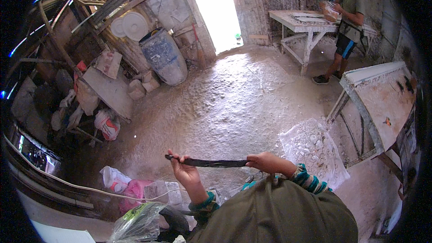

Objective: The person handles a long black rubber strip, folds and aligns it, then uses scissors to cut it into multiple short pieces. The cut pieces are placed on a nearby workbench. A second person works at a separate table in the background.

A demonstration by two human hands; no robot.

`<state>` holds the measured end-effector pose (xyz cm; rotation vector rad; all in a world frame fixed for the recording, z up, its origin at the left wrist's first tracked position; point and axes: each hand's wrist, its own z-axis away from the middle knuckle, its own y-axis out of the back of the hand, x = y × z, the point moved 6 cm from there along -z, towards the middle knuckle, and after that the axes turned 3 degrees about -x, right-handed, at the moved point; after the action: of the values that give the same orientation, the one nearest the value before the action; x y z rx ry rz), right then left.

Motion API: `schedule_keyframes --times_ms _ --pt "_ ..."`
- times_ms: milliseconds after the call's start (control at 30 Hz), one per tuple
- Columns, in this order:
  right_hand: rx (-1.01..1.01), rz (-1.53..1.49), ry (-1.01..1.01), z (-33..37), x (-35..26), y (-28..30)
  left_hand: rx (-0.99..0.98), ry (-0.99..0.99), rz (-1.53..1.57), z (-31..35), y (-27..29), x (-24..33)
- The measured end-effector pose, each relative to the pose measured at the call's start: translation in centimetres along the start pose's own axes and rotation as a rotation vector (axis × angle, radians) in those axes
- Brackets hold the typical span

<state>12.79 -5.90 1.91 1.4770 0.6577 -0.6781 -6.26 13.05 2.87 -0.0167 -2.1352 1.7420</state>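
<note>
A long, flat black strip (216, 163) stretches almost level between my two hands, in front of my body. My left hand (184, 170) is closed on its left part, and a short dark end sticks out beyond the fingers. The right end is pinched in my right hand (269, 162), whose fingers cover the tip. Thin strands show along the strip, but its exact kind I cannot make out. A dark green cloth (279, 211) covers my front, and both wrists have teal striped cuffs.
Below left lie a clear plastic bag (139, 222), a pink bag (132, 194) and a pale cable (90, 188). A white sheet with broken pieces (310, 148) lies right. A worktable (382, 103) stands beyond it. A person (348, 22) stands by a far table (306, 20); a blue barrel (164, 56) leans back left.
</note>
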Motion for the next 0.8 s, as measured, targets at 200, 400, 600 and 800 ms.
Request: schedule_keyframes --times_ms 200,400,600,800 --pt "0.171 -0.175 -0.131 0.6 1.7 1.9 0.237 0.36 -0.186 1.5 1.4 -6.2" --pt "0.236 -0.233 -0.32 1.2 3.6 2.7 -0.248 0.148 -1.186 6.6 -2.4 -11.5" --pt "0.034 -0.497 -0.379 1.3 4.6 -0.1 -1.084 -0.212 -2.256 10.5 -4.4 -16.0" --pt "-0.096 -0.539 -0.399 1.3 3.5 -1.3 -1.045 -0.057 -1.979 9.5 -3.0 -15.7"
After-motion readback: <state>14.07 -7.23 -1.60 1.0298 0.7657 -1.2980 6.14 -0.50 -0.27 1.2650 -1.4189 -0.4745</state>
